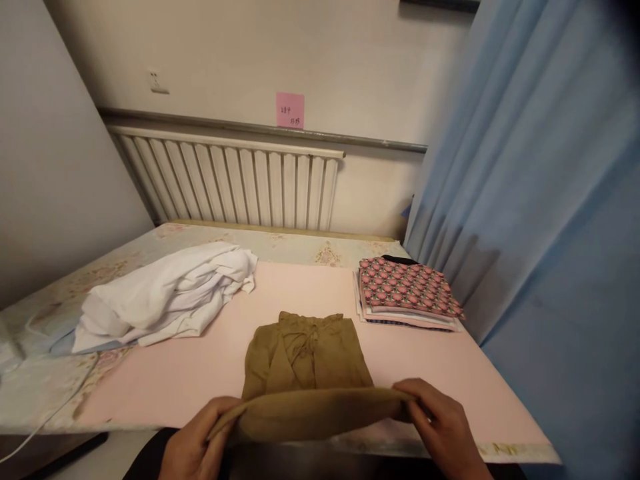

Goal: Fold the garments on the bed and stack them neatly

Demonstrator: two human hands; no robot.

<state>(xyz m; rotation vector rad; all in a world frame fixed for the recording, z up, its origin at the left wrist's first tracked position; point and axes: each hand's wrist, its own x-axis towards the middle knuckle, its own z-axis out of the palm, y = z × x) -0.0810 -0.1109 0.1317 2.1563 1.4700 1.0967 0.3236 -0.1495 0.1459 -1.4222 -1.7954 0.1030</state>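
- Left hand (193, 443) pinched on the near left corner of the olive-brown garment (306, 363), fingers closed on the cloth.
- Right hand (443, 427) clamped on the near right corner, fingers curled over the folded edge.
- Garment spread on the pink mat (200, 363), near edge lifted at the table's front.
- Heap of white cloth (165, 297) to the left, well apart.
- Stack of folded clothes (407, 293), pink-patterned piece on top, at far right.
- Radiator (230, 177) and blue curtain (540, 200) behind.

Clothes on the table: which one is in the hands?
The olive-brown garment, its near edge gripped by left hand and right hand; white pile and folded stack lie untouched.
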